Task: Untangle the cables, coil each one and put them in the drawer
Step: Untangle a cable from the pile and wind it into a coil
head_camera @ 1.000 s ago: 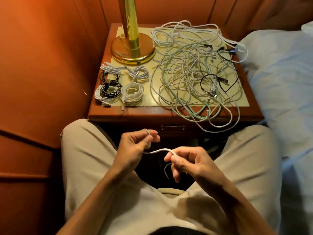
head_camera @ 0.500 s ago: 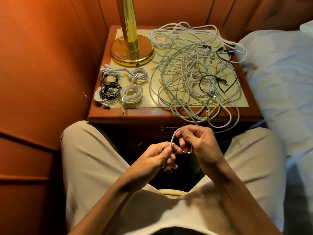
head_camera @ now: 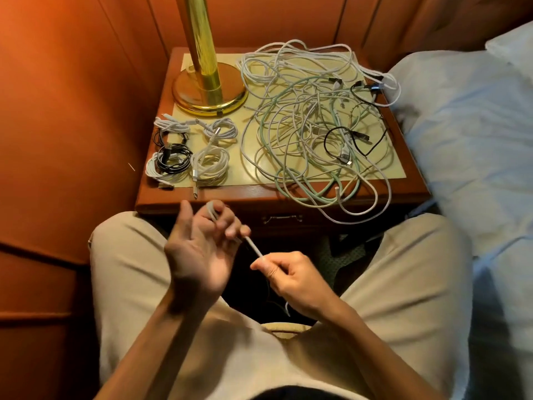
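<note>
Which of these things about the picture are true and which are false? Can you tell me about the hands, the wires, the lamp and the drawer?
1. Both hands hold the same white cable. True: it wraps round the left hand's fingers, and the right hand pinches it.
2. The drawer is pulled open. False: it looks closed.
3. The coiled cables lie on the nightstand in front of the brass lamp. True.
4. The tangled pile holds only black cables. False: most are white or pale green, with a few black.
5. The tangled pile is on the bed. False: it sits on the nightstand, some loops hanging over the front edge.
</note>
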Demonstrator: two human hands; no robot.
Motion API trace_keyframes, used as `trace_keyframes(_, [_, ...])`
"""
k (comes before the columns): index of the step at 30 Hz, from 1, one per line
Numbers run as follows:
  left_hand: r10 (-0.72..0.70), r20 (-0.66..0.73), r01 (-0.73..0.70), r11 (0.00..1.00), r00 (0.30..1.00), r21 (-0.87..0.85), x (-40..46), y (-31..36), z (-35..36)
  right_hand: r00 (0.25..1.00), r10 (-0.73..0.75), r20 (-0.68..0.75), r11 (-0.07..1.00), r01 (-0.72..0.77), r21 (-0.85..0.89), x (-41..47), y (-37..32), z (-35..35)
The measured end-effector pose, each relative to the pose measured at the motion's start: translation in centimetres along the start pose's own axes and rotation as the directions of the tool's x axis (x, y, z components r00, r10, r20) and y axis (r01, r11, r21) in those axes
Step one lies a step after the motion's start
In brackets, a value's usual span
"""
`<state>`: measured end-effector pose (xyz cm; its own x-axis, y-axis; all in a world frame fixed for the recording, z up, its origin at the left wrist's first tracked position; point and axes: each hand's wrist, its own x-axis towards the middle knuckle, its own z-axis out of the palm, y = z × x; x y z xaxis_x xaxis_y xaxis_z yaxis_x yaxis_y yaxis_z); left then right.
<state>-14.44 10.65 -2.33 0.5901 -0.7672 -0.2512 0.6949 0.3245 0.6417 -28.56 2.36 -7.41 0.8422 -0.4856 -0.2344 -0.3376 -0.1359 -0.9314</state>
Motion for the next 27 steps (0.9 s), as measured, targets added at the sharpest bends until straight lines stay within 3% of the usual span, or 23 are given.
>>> trace_keyframes(3, [0.108, -0.082, -0.103, 0.992, 0.991, 0.069, 0.6, 0.3, -0.8, 0.986, -0.021, 0.165, 0.978, 0.055, -0.202, -0.6, -0.7, 0.5])
trace_keyframes(6, [0.212, -0.034, -0.188, 0.922, 0.977, 0.338, 0.9, -0.8, -2.1, 0.971, -0.031, 0.239, 0.987, 0.067, -0.146, -1.1, -2.3, -0.2])
trace_keyframes(11, [0.129, 0.13, -0.183, 0.711, 0.983, 0.679, 0.4, -3.6, -3.9, 0.995, -0.061, 0.082, 0.982, 0.044, 0.185, -0.9, -5.0, -2.6])
trace_keyframes(17, [0.091, 0.334, -0.339, 0.428, 0.938, 0.838, 0.1, -4.6, -2.6, 1.0, -0.026, -0.011, 0.965, 0.028, 0.262, -0.5, -6.0, -4.1])
trace_keyframes(23, [0.066, 0.399, -0.392, 0.389, 0.915, 0.834, -0.2, -4.8, -2.3, 0.999, -0.009, -0.043, 0.969, 0.019, 0.246, -0.6, -5.8, -4.8])
trace_keyframes(27, [-0.063, 0.378, -0.285, 0.546, 0.924, 0.787, -1.0, -5.1, -1.7, 0.992, -0.03, -0.122, 0.995, 0.041, 0.091, -0.1, -5.7, -5.0])
